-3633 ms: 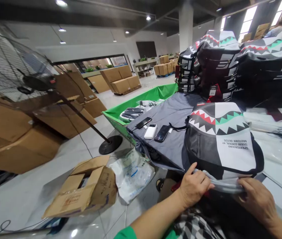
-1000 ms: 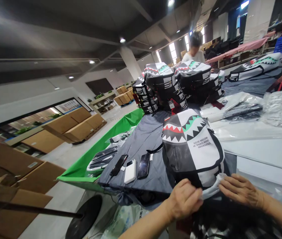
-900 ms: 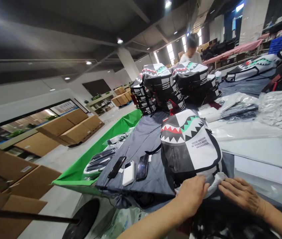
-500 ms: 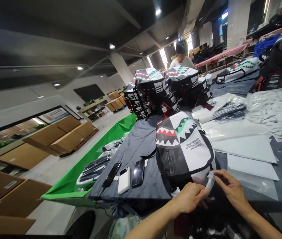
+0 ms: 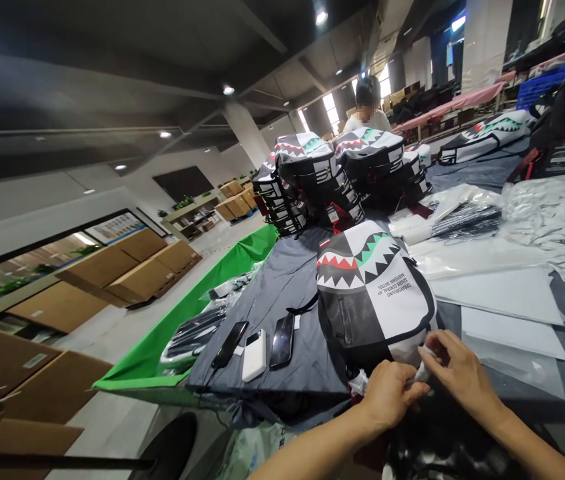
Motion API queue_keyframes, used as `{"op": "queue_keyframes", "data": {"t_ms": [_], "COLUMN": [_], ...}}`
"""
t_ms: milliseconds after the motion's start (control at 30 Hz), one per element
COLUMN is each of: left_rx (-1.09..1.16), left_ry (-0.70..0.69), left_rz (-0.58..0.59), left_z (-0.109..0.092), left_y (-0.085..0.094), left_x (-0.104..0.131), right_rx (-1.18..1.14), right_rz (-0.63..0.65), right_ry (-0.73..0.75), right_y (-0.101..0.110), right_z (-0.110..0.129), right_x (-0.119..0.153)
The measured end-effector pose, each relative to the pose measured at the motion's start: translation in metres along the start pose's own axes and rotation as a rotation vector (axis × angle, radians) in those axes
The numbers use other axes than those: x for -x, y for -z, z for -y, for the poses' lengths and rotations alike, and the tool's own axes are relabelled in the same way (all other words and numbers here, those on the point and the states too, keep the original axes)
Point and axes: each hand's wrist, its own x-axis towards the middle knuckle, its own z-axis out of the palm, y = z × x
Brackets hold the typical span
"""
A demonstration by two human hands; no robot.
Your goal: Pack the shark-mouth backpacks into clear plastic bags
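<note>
— At the near edge of the grey table cloth [image 5: 282, 280]: left hand [image 5: 392, 395] and right hand [image 5: 457, 375], close together, almost touching at the fingertips.

— Holding what?

— Both pinched shut on a crumpled bit of clear plastic wrap [image 5: 422, 363], bunched at the bottom end of the backpack [image 5: 375, 293]. Left fingers curled over the wrap from the left, right thumb and forefinger nipping it from the right.

— And the backpack itself?

— Lying flat on the cloth, just beyond the hands, face up. Half black, half white, with a shark mouth of red and green teeth across the far end and small printed lettering upside down on the white half. Whether fully inside the wrap or only partly: cannot tell.

— To the left of it?

— Two dark phones [image 5: 282, 340] and a white power bank [image 5: 254, 347] between them, side by side on the cloth, well clear of the hands. Past those, a green-lined bin [image 5: 197, 303] with bagged dark items inside.

— Further back?

— Tall stacks of the same shark backpacks [image 5: 332, 173], and behind them another person [image 5: 366, 110] in a pale top. On the right, flat white sheets [image 5: 502, 293] and loose clear bags [image 5: 557, 220] spread over the table. On the floor to the left, brown cartons [image 5: 127, 267].
</note>
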Motion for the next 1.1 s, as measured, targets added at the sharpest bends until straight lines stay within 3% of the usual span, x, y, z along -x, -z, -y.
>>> {"op": "queue_keyframes", "data": {"t_ms": [100,233,333,400,467,500,600,667,767,833,900,967,1033,1100], "left_rx": [0.016,0.016,0.005,-0.015,-0.058,-0.09,-0.254,-0.439,-0.732,-0.856,-0.919,-0.932,-0.909,-0.852], "left_ry": [0.01,0.02,0.009,-0.004,-0.021,-0.033,-0.121,-0.289,-0.66,-0.785,-0.756,-0.663,-0.59,-0.572], "left_rz": [0.0,-0.007,-0.009,-0.009,-0.026,-0.042,-0.098,-0.122,-0.194,-0.328,-0.461,-0.493,-0.455,-0.444], "left_z": [-0.006,-0.015,-0.022,-0.025,-0.027,-0.028,-0.026,-0.015,0.023,0.056,0.085,0.102,0.102,0.088], "left_y": [0.002,0.0,-0.003,-0.007,-0.011,-0.014,-0.021,-0.02,-0.008,0.006,0.017,0.024,0.026,0.026], "left_x": [0.001,-0.004,-0.013,-0.019,-0.025,-0.028,-0.034,-0.036,-0.031,-0.023,-0.015,-0.009,-0.005,-0.001], "right_rx": [-0.091,-0.411,-0.457,-0.405,-0.255,-0.154,0.165,0.295,0.36,0.346,0.351,0.374,0.381,0.358], "right_rz": [-0.001,-0.091,-0.121,-0.145,-0.168,-0.126,0.221,0.382,0.394,0.415,0.414,0.392,0.371,0.366], "right_ry": [-0.148,-0.511,-0.551,-0.523,-0.32,-0.133,0.526,0.759,0.839,0.846,0.873,0.891,0.882,0.867], "right_y": [-0.004,-0.019,-0.02,-0.009,0.009,0.018,0.032,0.032,0.028,0.028,0.028,0.026,0.023,0.019], "right_z": [-0.007,-0.031,-0.045,-0.048,-0.045,-0.042,-0.034,-0.035,-0.043,-0.047,-0.048,-0.046,-0.045,-0.047], "right_x": [0.0,0.006,0.003,-0.003,-0.009,-0.012,-0.018,-0.023,-0.032,-0.037,-0.042,-0.044,-0.045,-0.044]}}
